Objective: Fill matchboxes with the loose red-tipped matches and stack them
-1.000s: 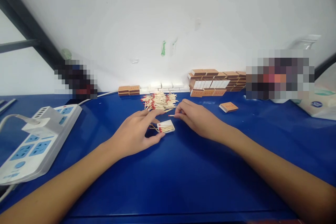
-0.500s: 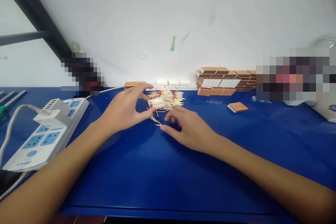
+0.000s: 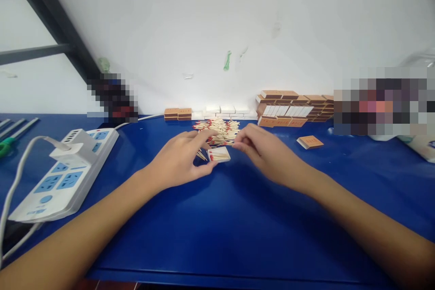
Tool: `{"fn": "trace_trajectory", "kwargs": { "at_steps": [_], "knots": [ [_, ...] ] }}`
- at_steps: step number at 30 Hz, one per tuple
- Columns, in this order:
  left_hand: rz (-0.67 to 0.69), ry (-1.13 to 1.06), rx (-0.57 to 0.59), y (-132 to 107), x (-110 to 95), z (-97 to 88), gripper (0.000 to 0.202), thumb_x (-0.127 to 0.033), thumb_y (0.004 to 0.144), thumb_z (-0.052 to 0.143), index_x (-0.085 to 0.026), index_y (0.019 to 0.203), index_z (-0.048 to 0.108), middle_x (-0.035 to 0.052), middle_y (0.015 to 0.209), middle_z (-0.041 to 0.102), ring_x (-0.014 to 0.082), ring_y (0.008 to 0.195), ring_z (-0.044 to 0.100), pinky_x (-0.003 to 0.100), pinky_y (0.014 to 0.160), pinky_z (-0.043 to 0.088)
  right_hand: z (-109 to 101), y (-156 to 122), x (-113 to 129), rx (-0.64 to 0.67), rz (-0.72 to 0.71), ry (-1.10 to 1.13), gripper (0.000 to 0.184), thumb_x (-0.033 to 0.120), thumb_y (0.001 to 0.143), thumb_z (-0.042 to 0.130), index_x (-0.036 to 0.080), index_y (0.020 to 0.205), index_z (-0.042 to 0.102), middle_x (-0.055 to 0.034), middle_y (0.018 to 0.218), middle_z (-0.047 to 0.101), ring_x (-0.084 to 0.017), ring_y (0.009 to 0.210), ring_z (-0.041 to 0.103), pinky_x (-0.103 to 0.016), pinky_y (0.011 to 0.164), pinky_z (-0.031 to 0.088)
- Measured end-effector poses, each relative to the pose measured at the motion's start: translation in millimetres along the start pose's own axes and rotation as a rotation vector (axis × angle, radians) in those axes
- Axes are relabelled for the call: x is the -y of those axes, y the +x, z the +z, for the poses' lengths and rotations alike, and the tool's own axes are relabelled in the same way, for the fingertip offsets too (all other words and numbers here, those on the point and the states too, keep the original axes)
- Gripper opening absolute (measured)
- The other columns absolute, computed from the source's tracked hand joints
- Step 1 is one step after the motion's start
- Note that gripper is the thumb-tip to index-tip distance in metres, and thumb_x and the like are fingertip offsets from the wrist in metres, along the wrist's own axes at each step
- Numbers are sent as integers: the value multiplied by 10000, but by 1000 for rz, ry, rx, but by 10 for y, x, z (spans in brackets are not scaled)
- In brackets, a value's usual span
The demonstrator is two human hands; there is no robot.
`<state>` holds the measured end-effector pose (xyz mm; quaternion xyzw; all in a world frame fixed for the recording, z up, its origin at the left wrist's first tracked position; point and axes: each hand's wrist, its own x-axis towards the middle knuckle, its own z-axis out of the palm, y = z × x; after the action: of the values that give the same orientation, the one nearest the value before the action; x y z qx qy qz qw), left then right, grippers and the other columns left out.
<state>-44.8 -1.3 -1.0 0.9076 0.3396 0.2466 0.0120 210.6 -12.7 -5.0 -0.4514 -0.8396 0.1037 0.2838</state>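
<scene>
A small white matchbox tray (image 3: 219, 154) with red-tipped matches in it lies on the blue table (image 3: 217, 226). My left hand (image 3: 180, 159) pinches its left side between thumb and fingers. My right hand (image 3: 263, 152) hovers just right of the tray, fingertips pinched together over its edge; what they hold is too small to make out. A loose pile of matches (image 3: 220, 129) lies right behind both hands. A few stray matches (image 3: 201, 156) show under my left fingers.
Stacked brown matchbox sleeves and white trays (image 3: 288, 108) line the wall at the back right, with smaller stacks (image 3: 177, 113) to the left. One brown matchbox (image 3: 309, 142) lies alone at right. A white power strip (image 3: 64, 174) with a cable sits at left.
My left hand had lifted the tray toward the pile and has now set it back down on the table. My right hand moved from the stray matches up to the tray's right edge.
</scene>
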Motion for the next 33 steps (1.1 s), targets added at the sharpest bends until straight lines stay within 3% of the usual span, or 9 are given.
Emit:
{"fn": "trace_trajectory", "kwargs": {
  "at_steps": [4,7,10,14,16,19,22,26,33],
  "knots": [
    [33,-47,-23,-3,-67,-29,616,-339,872,740,-239,1426,489,30,1132,788,252,1129,712,414,979,560,71,-26,195,54,-58,2,121,302,1037,562,188,1019,597,-63,1017,645,-177,850,614,-292,736,449],
    [7,-21,-55,20,-11,-148,636,-349,857,760,-239,1427,501,39,1152,785,260,1145,713,419,984,559,37,-39,259,-20,-71,-12,114,273,1034,551,186,1050,623,-63,1022,643,-168,849,607,-285,730,441],
    [-11,45,-89,42,115,-261,612,-346,867,755,-229,1415,508,46,1162,777,250,1130,718,399,969,560,75,30,289,-82,28,-6,108,258,1004,582,191,960,654,-27,893,653,-148,760,591,-275,676,411],
    [-38,168,-159,38,261,-315,566,-341,909,705,-217,1418,491,68,1175,764,266,1157,701,419,1008,530,359,246,427,64,176,-92,229,406,931,696,186,867,686,-14,760,671,-168,711,606,-296,650,395],
    [-75,224,-195,29,296,-308,557,-335,902,709,-210,1401,497,64,1106,775,287,1139,699,430,991,528,504,364,535,144,196,-176,288,449,916,721,163,929,699,-56,851,718,-198,777,644,-310,682,421],
    [-101,291,-230,18,317,-282,517,-329,906,695,-195,1369,509,77,1068,775,302,1102,700,447,988,517,599,486,681,264,248,-248,236,363,1007,620,141,995,697,-111,997,751,-218,885,689,-312,741,454],
    [-88,293,-228,10,318,-254,490,-329,916,683,-202,1355,509,89,1078,767,295,1107,693,453,1011,503,548,485,738,349,264,-283,248,341,1053,548,136,1024,686,-132,1076,751,-234,948,710,-313,758,467],
    [-60,208,-211,-3,263,-200,514,-340,914,688,-219,1373,490,85,1094,760,288,1138,684,445,1006,511,366,275,628,443,247,-380,293,391,1070,506,138,1066,655,-143,1111,737,-258,915,729,-332,719,464],
    [-57,-2,-42,-21,91,4,595,-374,883,713,-223,1412,488,52,1073,778,288,1118,692,456,981,519,21,-151,163,295,140,-504,246,346,1078,484,164,991,625,-105,992,692,-210,716,679,-309,586,383]
  ]
}}
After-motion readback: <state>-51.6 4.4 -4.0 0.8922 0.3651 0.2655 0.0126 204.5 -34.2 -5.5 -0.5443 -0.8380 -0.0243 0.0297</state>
